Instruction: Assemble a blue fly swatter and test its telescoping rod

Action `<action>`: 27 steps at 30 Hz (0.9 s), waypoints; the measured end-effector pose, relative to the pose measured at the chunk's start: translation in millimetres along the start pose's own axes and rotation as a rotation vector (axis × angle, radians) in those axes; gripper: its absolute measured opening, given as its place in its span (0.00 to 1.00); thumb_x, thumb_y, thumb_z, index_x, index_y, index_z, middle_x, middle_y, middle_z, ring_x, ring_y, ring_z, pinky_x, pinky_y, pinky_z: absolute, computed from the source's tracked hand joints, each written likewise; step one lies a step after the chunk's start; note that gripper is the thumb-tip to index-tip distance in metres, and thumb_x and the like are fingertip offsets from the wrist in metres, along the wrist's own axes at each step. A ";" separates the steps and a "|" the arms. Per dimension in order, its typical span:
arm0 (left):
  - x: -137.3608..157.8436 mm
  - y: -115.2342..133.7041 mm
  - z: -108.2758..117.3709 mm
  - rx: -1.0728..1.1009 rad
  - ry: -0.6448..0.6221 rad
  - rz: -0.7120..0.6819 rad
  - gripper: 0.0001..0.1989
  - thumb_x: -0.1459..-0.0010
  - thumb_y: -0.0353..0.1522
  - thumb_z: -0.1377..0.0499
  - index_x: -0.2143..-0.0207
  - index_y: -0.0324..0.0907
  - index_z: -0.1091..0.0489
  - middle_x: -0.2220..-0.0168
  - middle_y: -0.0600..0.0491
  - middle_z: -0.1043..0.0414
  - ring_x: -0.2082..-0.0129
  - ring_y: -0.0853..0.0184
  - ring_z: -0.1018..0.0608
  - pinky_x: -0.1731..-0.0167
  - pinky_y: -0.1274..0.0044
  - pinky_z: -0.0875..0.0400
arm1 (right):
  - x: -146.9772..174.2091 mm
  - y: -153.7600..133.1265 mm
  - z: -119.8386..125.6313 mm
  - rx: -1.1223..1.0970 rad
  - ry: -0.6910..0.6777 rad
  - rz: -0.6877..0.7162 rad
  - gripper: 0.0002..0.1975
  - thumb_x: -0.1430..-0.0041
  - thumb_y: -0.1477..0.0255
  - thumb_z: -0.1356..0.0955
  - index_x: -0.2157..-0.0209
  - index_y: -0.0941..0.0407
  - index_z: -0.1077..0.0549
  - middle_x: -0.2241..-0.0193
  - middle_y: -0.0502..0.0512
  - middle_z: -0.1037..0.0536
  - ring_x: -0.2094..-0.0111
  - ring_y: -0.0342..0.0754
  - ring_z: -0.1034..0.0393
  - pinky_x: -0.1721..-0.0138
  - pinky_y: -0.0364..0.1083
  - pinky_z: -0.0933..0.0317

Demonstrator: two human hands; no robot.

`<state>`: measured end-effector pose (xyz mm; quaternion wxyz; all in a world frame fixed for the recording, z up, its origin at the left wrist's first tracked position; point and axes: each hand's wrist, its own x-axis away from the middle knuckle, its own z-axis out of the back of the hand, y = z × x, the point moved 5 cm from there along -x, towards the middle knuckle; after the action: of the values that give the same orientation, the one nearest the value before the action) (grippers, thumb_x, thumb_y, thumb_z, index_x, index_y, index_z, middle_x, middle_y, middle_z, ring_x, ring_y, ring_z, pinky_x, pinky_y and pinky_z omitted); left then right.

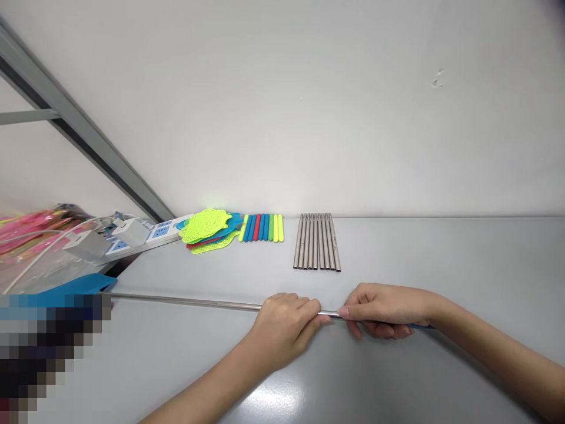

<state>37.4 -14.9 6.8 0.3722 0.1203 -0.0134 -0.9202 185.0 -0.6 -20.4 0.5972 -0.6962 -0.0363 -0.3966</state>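
A long telescopic fly swatter lies crosswise in both my hands. Its thin metal rod (185,301) runs left to a blue swatter head (83,284), partly cut off by a blurred patch. My left hand (289,327) is closed round the middle of the rod. Farther right, my right hand (384,309) grips the other end with thumb and fingers, and a bit of blue handle (421,325) shows under the wrist. Beyond my hands, several metal tubes (315,241) lie side by side. Left of them is a row of coloured handles (263,228), several in number.
Yellow, blue and red mesh swatter heads (205,227) are piled near the wall (309,118). A white power strip (159,232) with plugged-in adapters (131,231) runs along the left. Behind it lie pink items in clear plastic bags (33,232). The grey table (463,259) meets the wall at the back.
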 end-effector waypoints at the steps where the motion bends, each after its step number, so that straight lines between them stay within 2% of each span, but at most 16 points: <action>1: 0.1 0.1 0.2 0.006 -0.005 0.001 0.16 0.40 0.37 0.57 0.78 0.40 0.42 0.81 0.57 0.36 0.81 0.73 0.35 0.80 0.79 0.46 | -0.1 -0.3 -0.2 0.003 -0.002 -0.001 0.21 0.49 0.54 0.39 0.76 0.60 0.32 0.91 0.42 0.43 0.92 0.34 0.54 0.93 0.35 0.58; 9: -0.5 0.4 -0.6 0.033 -0.086 0.017 0.16 0.39 0.37 0.58 0.77 0.40 0.44 0.81 0.58 0.35 0.82 0.73 0.34 0.81 0.80 0.47 | 0.1 -1.5 -0.5 0.014 -0.008 -0.001 0.22 0.48 0.55 0.40 0.77 0.60 0.32 0.91 0.42 0.43 0.92 0.34 0.53 0.93 0.35 0.59; 16: -2.0 0.2 1.3 0.049 -0.076 0.026 0.17 0.40 0.37 0.58 0.78 0.40 0.43 0.82 0.58 0.36 0.83 0.73 0.34 0.83 0.80 0.50 | 1.9 -1.5 0.6 0.053 0.004 0.028 0.22 0.48 0.53 0.39 0.75 0.59 0.32 0.90 0.42 0.42 0.91 0.34 0.53 0.93 0.35 0.59; 27: -2.1 -5.5 1.0 0.042 -0.141 0.086 0.19 0.40 0.39 0.58 0.80 0.40 0.42 0.84 0.59 0.36 0.84 0.73 0.34 0.83 0.80 0.54 | -1.0 -2.0 -2.9 0.038 -0.052 0.048 0.15 0.47 0.61 0.37 0.71 0.60 0.31 0.87 0.43 0.39 0.91 0.33 0.49 0.92 0.34 0.55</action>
<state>34.9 -9.6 7.7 0.4069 0.0621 -0.0639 -0.9091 181.7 -2.1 -19.4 0.6186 -0.6954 -0.0427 -0.3632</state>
